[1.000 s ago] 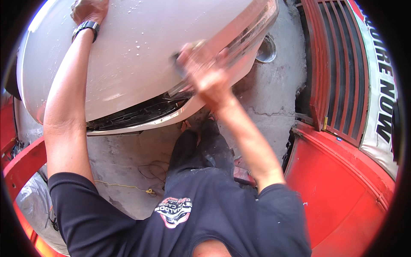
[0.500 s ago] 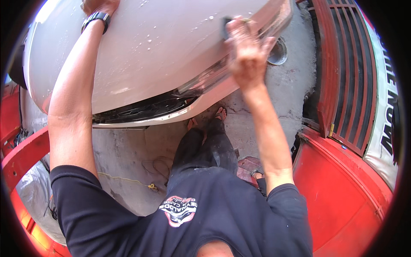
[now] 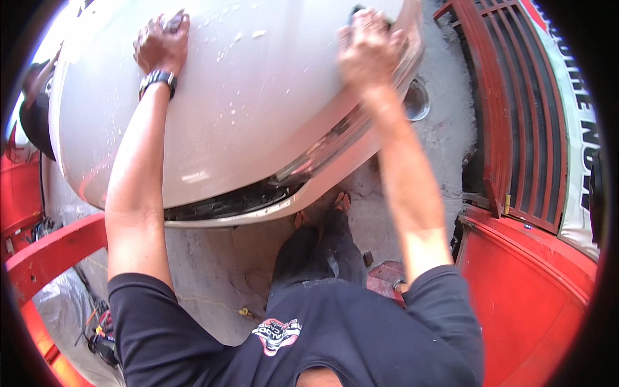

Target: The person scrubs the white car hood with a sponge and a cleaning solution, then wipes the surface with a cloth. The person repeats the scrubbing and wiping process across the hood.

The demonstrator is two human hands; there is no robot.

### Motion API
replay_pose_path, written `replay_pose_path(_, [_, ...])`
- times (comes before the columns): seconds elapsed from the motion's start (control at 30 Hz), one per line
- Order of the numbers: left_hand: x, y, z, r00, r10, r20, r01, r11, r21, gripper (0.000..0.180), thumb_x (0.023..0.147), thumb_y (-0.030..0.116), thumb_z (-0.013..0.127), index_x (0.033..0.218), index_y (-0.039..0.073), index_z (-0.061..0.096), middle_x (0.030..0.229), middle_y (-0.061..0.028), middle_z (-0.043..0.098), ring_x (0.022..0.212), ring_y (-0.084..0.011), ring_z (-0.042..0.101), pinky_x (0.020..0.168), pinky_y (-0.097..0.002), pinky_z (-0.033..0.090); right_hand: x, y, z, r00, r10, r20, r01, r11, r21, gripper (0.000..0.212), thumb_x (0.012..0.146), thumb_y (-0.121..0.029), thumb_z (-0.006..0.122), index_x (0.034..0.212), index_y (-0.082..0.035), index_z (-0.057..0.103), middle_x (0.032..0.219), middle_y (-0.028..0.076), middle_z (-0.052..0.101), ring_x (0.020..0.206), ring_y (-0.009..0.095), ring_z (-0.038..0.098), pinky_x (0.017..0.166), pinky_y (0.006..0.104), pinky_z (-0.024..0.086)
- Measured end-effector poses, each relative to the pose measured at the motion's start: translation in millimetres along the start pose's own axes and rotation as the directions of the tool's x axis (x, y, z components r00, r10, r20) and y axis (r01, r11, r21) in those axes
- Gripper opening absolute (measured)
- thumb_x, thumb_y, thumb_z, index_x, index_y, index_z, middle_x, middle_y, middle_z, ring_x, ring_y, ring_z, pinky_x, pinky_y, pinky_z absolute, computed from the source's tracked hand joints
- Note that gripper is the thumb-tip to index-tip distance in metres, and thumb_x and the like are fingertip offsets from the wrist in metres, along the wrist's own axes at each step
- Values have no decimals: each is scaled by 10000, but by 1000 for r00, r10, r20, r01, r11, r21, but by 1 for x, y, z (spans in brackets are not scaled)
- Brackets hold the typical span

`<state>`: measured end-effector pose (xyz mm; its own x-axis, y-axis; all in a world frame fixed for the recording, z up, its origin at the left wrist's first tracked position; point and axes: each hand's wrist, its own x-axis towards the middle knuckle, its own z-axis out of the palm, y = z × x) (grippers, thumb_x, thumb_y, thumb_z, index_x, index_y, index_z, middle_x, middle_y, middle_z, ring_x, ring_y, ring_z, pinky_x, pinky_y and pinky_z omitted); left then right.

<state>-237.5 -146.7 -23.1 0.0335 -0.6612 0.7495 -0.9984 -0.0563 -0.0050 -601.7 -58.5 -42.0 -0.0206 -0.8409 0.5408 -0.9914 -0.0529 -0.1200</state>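
Observation:
A pale, wet car hood (image 3: pixel 258 97) with white droplets and streaks spreads out in front of me. On its left part rests my left hand (image 3: pixel 161 45), fingers curled round a small greyish thing whose kind I cannot make out; a dark watch is on that wrist. My right hand (image 3: pixel 371 55), a little blurred, lies over a dark pad (image 3: pixel 356 11) near the hood's right edge, above the headlight (image 3: pixel 309 161). Most of the pad is hidden beneath the fingers. The dark grille (image 3: pixel 225 205) runs along the hood's near edge.
A round metal basin (image 3: pixel 418 100) stands on the concrete floor right of the car. Red metal gates (image 3: pixel 516 271) line the right side. A red bar (image 3: pixel 58 251) crosses at left, near a silvery cover (image 3: pixel 64 303). A yellow-ended cord (image 3: pixel 245 313) lies on the floor.
My left hand now shows fully on the hood, with the greyish thing in its fingers. My right hand has moved slightly farther up with the pad. The whole view has shifted.

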Motion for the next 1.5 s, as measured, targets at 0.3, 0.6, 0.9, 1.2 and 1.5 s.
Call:
replay_pose_path(0.3, [4, -1, -20, 997, -73, 39, 74, 997, -28, 506, 875, 529, 714, 1203, 144, 705, 1182, -147, 705, 1113, -341, 646, 981, -488, 509, 57, -3, 24, 922, -357, 151, 312, 915, 255, 512, 1041, -397, 459, 1508, -187, 461, 1566, 72, 459, 1467, 252, 400, 1210, 617, 230])
replay_pose_path(0.6, [0, -2, -28, 994, -94, 62, 94, 995, -12, 447, 892, 479, 730, 1179, 137, 703, 1176, -117, 706, 1085, -312, 653, 960, -448, 521, 78, -23, 53, 826, -531, 190, 465, 832, 303, 666, 1062, -478, 340, 1564, -42, 317, 1625, 140, 339, 1531, 291, 257, 1234, 594, 157])
replay_pose_path(0.9, [16, 28, -24, 997, -57, 54, 63, 990, -125, 388, 889, 384, 767, 1165, 122, 691, 1208, -108, 700, 1129, -312, 642, 987, -442, 506, 284, 16, 120, 918, -218, 332, 180, 973, 142, 586, 1080, -479, 283, 1588, -187, 312, 1639, 42, 327, 1513, 267, 302, 1237, 599, 149])
replay_pose_path(1.2, [11, 13, -33, 994, -76, 79, 83, 992, -91, 406, 883, 387, 775, 1175, 119, 688, 1229, -114, 692, 1172, -307, 628, 1032, -449, 488, 161, 98, 52, 635, -698, 330, 655, 714, 248, 618, 1057, -553, 309, 1616, -313, 195, 1684, -37, 199, 1546, 175, 193, 1262, 546, 103])
replay_pose_path(1.5, [8, 8, -33, 991, -98, 92, 103, 993, -61, 384, 884, 354, 777, 1174, 122, 679, 1239, -100, 685, 1165, -303, 624, 1009, -441, 489, 232, 70, 107, 795, -403, 453, 404, 909, 101, 667, 1061, -550, 257, 1628, -212, 163, 1699, 24, 142, 1562, 219, 140, 1258, 565, 31])
